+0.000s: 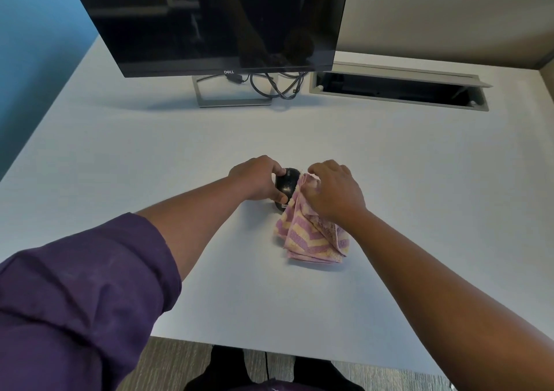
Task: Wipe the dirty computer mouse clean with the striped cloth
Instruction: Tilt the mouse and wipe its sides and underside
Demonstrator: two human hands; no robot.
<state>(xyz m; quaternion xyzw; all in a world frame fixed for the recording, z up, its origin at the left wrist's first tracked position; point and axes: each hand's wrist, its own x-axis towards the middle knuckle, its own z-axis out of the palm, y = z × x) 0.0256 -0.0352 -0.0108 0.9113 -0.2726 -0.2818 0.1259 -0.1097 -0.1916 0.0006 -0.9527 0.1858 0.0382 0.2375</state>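
A black computer mouse (287, 183) sits on the white desk (150, 157) near its middle, with pale specks on its top. My left hand (258, 178) grips it from the left side, thumb and fingers around its body. The striped cloth (311, 235), pink, purple and yellow, is bunched just right of the mouse and drapes down onto the desk. My right hand (334, 192) holds the cloth's upper part and presses it against the mouse's right side. The mouse's right half is hidden by the cloth.
A dark Dell monitor (215, 22) on a metal stand (233, 97) stands at the back, with black cables (275, 86) beside it. An open cable hatch (398, 89) is set into the desk at the back right. The desk's front edge is close to my body.
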